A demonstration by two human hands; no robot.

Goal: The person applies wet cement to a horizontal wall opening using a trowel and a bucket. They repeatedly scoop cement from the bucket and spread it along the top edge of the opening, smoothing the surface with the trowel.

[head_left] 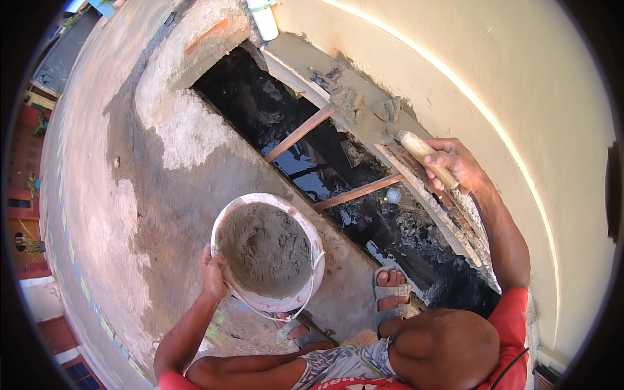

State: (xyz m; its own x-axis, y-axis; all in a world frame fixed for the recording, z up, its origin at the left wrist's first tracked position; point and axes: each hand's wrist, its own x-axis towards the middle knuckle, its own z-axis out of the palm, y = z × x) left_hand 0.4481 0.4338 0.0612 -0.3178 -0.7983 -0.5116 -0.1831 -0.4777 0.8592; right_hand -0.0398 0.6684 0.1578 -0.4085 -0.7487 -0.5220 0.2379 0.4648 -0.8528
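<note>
My left hand (212,273) is closed on the rim of a pale bucket (224,207), which stands tilted on the concrete by my feet. Grey wet mortar (265,250) lies inside it, and its thin wire handle hangs down along the near side. In my right hand (456,162) is a trowel (421,153), gripped by its light wooden handle. Its blade rests at a heap of mortar (351,104) on the ledge along the wall; how much of the blade is covered I cannot tell.
An open drain (305,172) with dark water runs diagonally between the concrete ground (188,195) and the cream wall (507,84). Two wooden struts (299,133) span it, braced against boards (432,211) along the wall side. A white pipe (263,19) stands at the far end. My sandalled feet are beside the drain.
</note>
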